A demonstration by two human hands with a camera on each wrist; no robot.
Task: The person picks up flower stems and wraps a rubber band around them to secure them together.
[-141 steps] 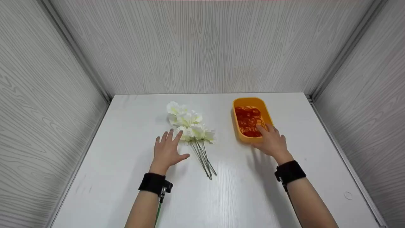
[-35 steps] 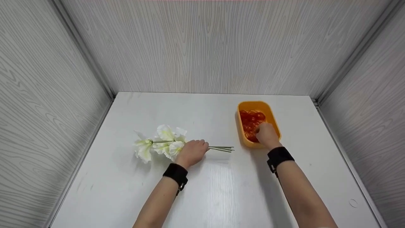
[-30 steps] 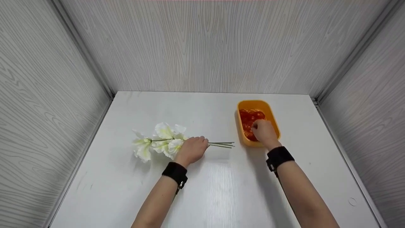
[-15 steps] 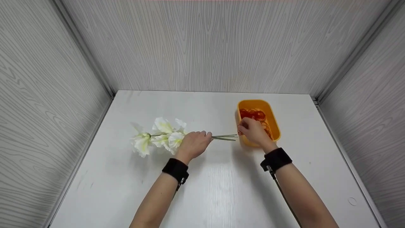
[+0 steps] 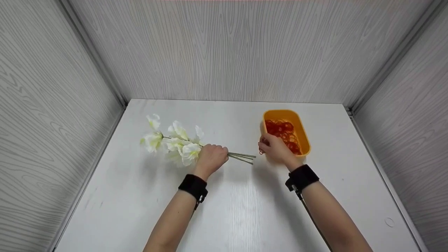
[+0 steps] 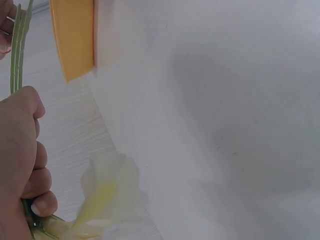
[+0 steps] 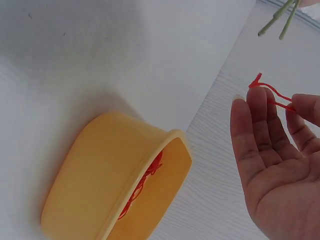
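Observation:
My left hand [image 5: 211,158] grips a bunch of white artificial flowers [image 5: 190,153] by the stems, fingers wrapped round them. The blossoms point left, and the green stem ends [image 5: 242,156] stick out to the right of the fist. Between thumb and fingers of my right hand [image 7: 280,165] a thin red rubber band [image 7: 256,81] is pinched. That hand hovers at the near left side of the orange box [image 5: 304,136], a short way right of the stem ends and apart from them.
Inside the box lies a heap of red rubber bands [image 5: 285,130]. The white tabletop [image 5: 231,210] is bounded by pale wood-grain panels [image 5: 224,52] at the back and both sides. A faint ring mark [image 5: 389,222] shows at the right.
Earlier the flowers lay on the table; my left hand has gripped them, turned them sideways and lifted them. My right hand has come out of the box leftward with a rubber band.

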